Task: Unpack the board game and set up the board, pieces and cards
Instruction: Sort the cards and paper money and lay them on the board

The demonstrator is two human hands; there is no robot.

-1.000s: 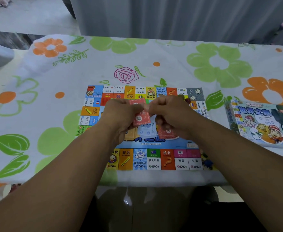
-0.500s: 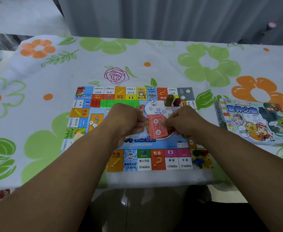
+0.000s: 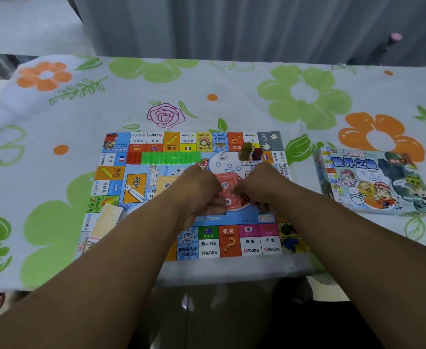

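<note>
The game board [image 3: 208,244] lies flat on the flowered tablecloth. A stack of red cards [image 3: 228,186] sits low over the board's middle. My left hand [image 3: 196,190] grips its left edge with curled fingers, and my right hand [image 3: 264,187] pinches its right edge. A row of green houses [image 3: 170,157] and a few red ones [image 3: 133,157] lines the board's upper part. A white die [image 3: 222,155] and olive and dark red pieces [image 3: 251,151] stand near the top right. Yellow cards [image 3: 165,183] show left of my left hand.
The game box [image 3: 368,182] lies on the cloth to the right of the board. Another yellow card stack [image 3: 107,219] rests on the board's left edge. Coloured pawns [image 3: 288,235] sit in the bottom right corner. The table's front edge [image 3: 232,270] runs just below the board.
Both hands have come down and toward me with the red cards, from above the board to its middle. The red cards now lie flatter.
</note>
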